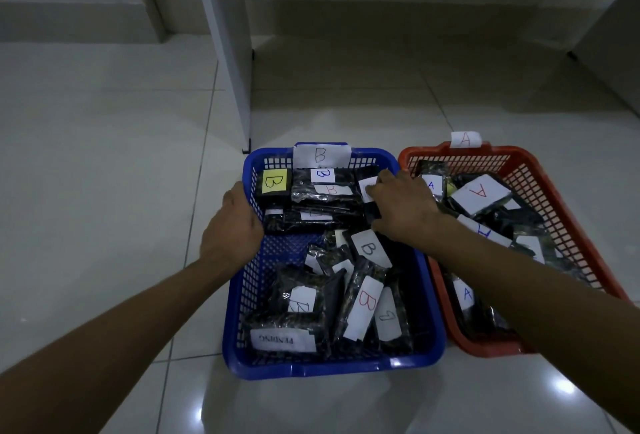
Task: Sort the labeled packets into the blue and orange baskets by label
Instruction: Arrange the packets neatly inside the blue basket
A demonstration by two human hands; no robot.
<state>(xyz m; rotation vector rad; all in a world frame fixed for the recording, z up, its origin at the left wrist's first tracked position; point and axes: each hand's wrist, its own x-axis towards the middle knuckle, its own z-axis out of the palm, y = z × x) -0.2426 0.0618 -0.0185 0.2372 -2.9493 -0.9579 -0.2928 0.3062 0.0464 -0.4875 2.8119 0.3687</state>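
Note:
A blue basket (239, 357) tagged B stands on the floor, filled with several black packets with B labels, such as one with a red B (363, 309) and one with a yellow label (274, 182). To its right is an orange basket (540, 184) tagged A, holding several packets labelled A (481, 192). My left hand (232, 222) grips the blue basket's left rim. Over the far right corner of the blue basket, my right hand (401, 206) rests on a white-labelled black packet (367, 191), its fingers curled over it.
A white table leg (235, 52) stands just behind the blue basket. Glossy white floor tiles (104, 173) spread to the left and front. A wall and a low step run along the back, and a white furniture edge (609, 62) sits at far right.

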